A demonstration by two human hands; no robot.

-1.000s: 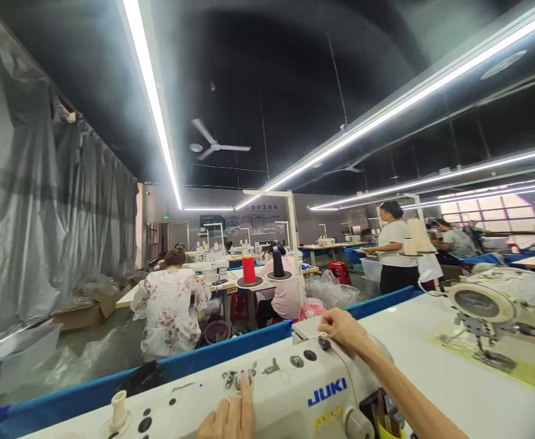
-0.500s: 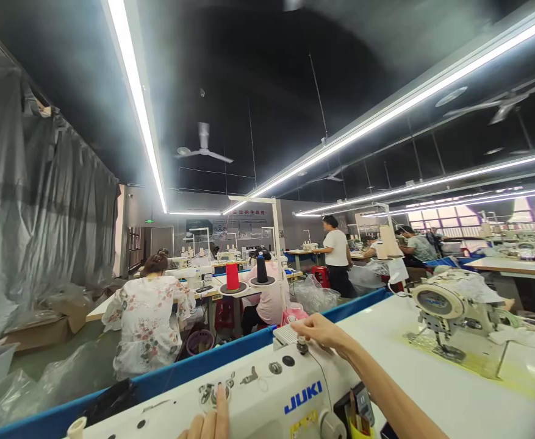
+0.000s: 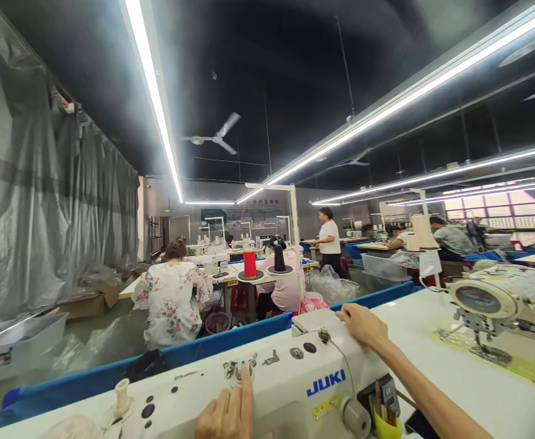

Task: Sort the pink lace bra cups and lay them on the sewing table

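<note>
We have both hands on the white JUKI sewing machine [image 3: 294,384], which stands on the white counter [image 3: 432,353] right in front of us, its top filling the lower middle of the view. Our left hand [image 3: 228,414] presses its forefinger on the thread tension discs [image 3: 236,369] on the machine's top, the other fingers curled in; it grips nothing that we can see. Our right hand [image 3: 363,323] lies loosely open over the far right end of the machine, just beside the small thread post [image 3: 324,334].

Compared with half a second ago, the right hand has slid from the post toward the machine's right end, and the left forefinger has stayed on the discs. Our view has swung slightly, so the room shifts, and the standing person in the white shirt [image 3: 329,241] has moved further off. We judge the threading work along the machine's top to be still under way, with the thread line being followed from right to left.

As for containers: a yellow cup [image 3: 386,427] at the machine's front holds a few small tools, too small to name. A purple basket [image 3: 216,320] sits on the floor by the seated person in the floral blouse [image 3: 171,302]; its contents are hidden. A clear bin [image 3: 20,347] stands at the far left, and a cardboard box [image 3: 88,302] lies by the grey plastic curtain [image 3: 43,213].
</note>
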